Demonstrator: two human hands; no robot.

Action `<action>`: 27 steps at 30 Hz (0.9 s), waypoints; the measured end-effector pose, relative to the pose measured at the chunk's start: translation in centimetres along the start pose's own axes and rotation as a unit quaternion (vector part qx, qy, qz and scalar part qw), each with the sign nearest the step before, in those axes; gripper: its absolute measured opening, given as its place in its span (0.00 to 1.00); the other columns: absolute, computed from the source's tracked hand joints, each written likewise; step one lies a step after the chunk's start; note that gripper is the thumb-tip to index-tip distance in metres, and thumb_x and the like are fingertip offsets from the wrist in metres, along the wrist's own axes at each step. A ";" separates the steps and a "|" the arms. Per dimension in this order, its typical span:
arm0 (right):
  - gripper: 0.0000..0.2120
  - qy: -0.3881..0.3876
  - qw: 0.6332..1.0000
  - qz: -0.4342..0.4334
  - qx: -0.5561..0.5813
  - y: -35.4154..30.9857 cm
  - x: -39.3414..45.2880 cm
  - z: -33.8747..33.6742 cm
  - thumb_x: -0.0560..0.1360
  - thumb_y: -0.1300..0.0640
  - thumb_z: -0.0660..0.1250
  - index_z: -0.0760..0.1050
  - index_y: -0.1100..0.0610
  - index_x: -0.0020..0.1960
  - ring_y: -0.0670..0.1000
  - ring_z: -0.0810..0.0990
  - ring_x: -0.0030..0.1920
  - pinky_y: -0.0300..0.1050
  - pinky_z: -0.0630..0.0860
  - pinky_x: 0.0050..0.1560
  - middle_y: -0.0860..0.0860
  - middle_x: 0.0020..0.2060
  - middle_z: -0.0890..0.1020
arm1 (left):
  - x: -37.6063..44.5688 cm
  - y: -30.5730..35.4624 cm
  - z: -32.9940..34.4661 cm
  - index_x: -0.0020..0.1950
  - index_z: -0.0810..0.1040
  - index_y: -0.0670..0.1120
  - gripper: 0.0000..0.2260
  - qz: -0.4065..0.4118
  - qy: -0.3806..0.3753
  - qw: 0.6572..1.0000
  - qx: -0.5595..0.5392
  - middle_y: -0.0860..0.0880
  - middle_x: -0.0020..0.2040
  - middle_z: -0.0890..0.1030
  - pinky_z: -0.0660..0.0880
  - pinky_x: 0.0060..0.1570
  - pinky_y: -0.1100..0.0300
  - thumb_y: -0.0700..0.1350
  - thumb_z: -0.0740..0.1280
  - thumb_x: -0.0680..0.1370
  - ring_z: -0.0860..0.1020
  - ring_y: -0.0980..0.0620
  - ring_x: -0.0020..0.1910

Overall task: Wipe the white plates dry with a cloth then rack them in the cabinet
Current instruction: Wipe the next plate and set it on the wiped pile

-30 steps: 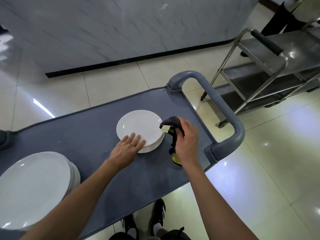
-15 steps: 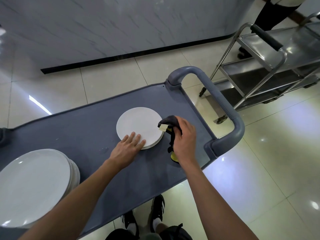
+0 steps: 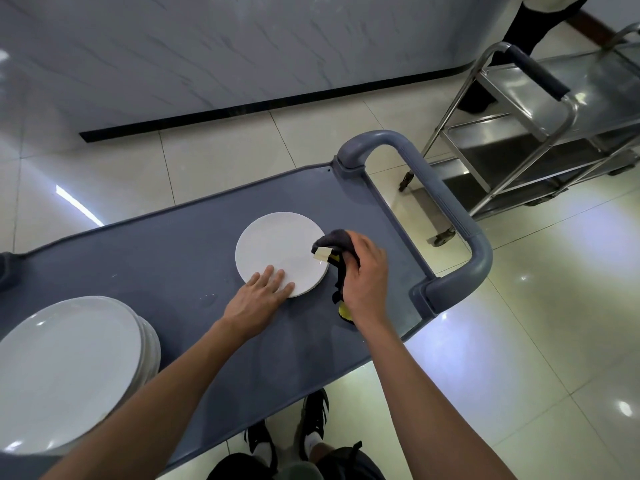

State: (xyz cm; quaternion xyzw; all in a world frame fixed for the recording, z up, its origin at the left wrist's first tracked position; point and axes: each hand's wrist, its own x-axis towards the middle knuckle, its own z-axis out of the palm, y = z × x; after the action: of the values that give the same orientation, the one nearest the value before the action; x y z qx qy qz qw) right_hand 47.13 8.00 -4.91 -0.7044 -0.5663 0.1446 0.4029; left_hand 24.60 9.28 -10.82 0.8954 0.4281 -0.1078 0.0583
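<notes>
A small stack of white plates (image 3: 277, 244) lies on the grey cart top (image 3: 156, 258), near its right end. My left hand (image 3: 258, 296) rests flat on the near rim of the top plate, fingers straight. My right hand (image 3: 363, 278) grips a dark cloth (image 3: 334, 239) with yellow patches and a white tag, its bunched end touching the plate's right edge. A larger stack of white plates (image 3: 65, 368) sits at the cart's left end.
The cart's thick grey handle (image 3: 446, 216) loops past its right end. A steel trolley (image 3: 554, 133) stands on the tiled floor to the right, with a person's legs (image 3: 526, 26) behind it. A marble wall runs along the back. My shoes (image 3: 313, 424) show under the cart.
The view has shifted slightly. My hands and the cloth stay in nearly the same place on the small plate stack.
</notes>
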 end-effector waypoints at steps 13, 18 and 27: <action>0.17 -0.018 0.999 -0.028 0.014 -1.4 0.3 1.0 0.81 0.61 0.64 0.76 0.54 0.69 0.52 0.72 0.59 0.53 0.74 0.61 0.48 0.62 0.79 | -0.5 -0.3 -2.4 0.59 0.81 0.44 0.14 -0.043 0.121 0.990 -0.061 0.45 0.55 0.83 0.78 0.55 0.47 0.47 0.74 0.75 0.79 0.39 0.59; 0.17 -0.034 0.997 -0.059 0.037 -2.8 0.9 1.6 0.82 0.61 0.63 0.76 0.53 0.69 0.52 0.72 0.58 0.50 0.74 0.60 0.47 0.62 0.79 | -1.2 -0.8 -4.2 0.58 0.81 0.44 0.13 -0.099 0.154 0.982 -0.049 0.45 0.55 0.82 0.77 0.52 0.46 0.46 0.72 0.76 0.79 0.41 0.55; 0.16 -0.114 0.980 -0.134 0.093 -7.4 0.7 5.2 0.79 0.60 0.62 0.78 0.51 0.65 0.54 0.75 0.58 0.49 0.71 0.61 0.45 0.59 0.81 | -7.4 -2.5 -6.2 0.64 0.78 0.47 0.14 -0.241 0.163 0.955 -0.052 0.48 0.64 0.79 0.73 0.59 0.48 0.46 0.66 0.79 0.76 0.44 0.62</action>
State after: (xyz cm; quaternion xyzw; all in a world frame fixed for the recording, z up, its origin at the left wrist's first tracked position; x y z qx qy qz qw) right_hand 38.92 11.00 -2.64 -0.5600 -0.6820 0.2207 0.4154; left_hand 19.02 6.50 -3.00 0.7668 0.6398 0.0508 0.0064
